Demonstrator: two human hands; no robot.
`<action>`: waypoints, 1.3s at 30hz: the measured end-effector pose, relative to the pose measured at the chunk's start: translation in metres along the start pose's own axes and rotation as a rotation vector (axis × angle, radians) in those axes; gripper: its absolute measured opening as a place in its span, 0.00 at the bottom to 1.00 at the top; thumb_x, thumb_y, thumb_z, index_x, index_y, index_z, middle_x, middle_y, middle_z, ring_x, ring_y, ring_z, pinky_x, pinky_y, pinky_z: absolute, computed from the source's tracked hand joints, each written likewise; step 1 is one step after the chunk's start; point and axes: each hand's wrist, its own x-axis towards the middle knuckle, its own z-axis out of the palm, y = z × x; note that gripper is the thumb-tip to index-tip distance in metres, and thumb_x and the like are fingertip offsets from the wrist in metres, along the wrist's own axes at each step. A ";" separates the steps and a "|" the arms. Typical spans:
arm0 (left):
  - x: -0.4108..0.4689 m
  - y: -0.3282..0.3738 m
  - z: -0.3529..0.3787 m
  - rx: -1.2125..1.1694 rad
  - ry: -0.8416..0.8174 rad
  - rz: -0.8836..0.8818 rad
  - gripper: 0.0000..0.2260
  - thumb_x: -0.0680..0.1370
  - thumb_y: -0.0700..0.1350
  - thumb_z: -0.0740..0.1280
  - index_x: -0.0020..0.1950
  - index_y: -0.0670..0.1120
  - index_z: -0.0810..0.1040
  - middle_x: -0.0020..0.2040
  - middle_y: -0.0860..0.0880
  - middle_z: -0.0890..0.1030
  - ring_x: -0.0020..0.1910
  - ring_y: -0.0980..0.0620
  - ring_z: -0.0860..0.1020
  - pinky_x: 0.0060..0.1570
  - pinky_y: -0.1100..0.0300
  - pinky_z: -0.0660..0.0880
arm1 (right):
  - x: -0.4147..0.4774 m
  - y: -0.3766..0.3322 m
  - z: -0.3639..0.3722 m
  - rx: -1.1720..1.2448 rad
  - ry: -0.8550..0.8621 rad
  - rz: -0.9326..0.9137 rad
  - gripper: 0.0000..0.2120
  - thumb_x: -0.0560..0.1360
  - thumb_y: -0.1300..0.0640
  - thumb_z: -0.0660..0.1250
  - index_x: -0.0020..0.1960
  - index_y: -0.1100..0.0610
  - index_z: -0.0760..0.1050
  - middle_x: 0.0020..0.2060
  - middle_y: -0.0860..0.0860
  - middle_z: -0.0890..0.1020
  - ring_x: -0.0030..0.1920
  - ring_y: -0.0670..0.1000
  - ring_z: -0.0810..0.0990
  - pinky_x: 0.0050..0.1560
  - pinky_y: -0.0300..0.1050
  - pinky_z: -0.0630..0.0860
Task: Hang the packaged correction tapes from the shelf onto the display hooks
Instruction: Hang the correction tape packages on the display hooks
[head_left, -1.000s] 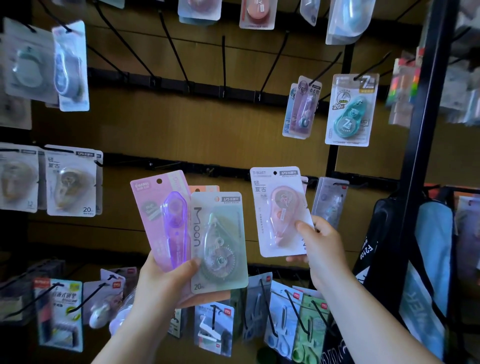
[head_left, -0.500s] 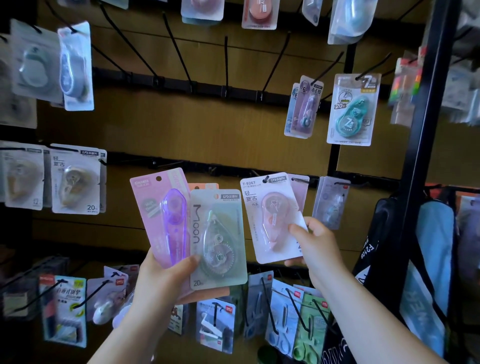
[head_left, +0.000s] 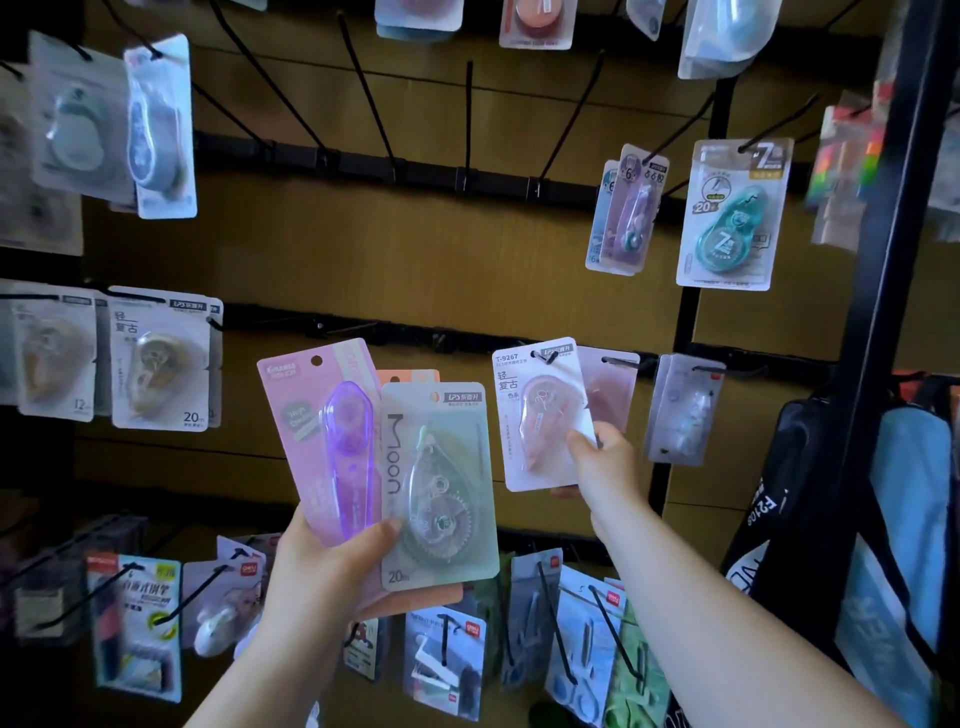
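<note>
Left hand (head_left: 332, 571) grips a fan of packs, the pink-carded purple tape (head_left: 322, 436) and green "Moon" pack (head_left: 439, 483) foremost. Right hand (head_left: 605, 467) pinches the lower right edge of a pink correction tape pack (head_left: 540, 415), its top hole at a middle-row display hook (head_left: 551, 356). Farther, upper right, a teal pack (head_left: 727, 213) hangs.

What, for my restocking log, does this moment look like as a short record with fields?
left hand: grips a fan of packs, purple pack and Moon pack in front
right hand: pinches pink pack by its lower right edge
pink pack: top hole at a hook, in front of a hung pack
bare hooks: several on the upper rail
</note>
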 end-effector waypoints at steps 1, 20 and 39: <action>0.003 0.000 -0.002 -0.002 0.003 0.003 0.13 0.73 0.29 0.65 0.51 0.45 0.74 0.45 0.44 0.80 0.37 0.47 0.79 0.19 0.63 0.74 | 0.008 0.002 0.006 0.010 0.013 0.012 0.06 0.79 0.61 0.55 0.52 0.57 0.70 0.44 0.52 0.75 0.32 0.48 0.73 0.20 0.36 0.73; 0.025 -0.017 -0.020 -0.010 0.016 -0.048 0.14 0.73 0.31 0.66 0.51 0.48 0.76 0.47 0.44 0.82 0.41 0.43 0.82 0.27 0.50 0.79 | 0.013 0.028 0.040 -0.209 0.163 -0.107 0.19 0.76 0.61 0.61 0.66 0.60 0.64 0.65 0.56 0.70 0.64 0.57 0.69 0.62 0.51 0.70; -0.011 -0.022 0.025 0.134 -0.030 0.029 0.16 0.59 0.42 0.68 0.45 0.51 0.74 0.45 0.46 0.80 0.45 0.45 0.79 0.42 0.54 0.76 | -0.067 -0.004 -0.049 0.298 -0.283 -0.124 0.09 0.74 0.63 0.65 0.46 0.48 0.74 0.41 0.44 0.82 0.40 0.41 0.82 0.40 0.35 0.78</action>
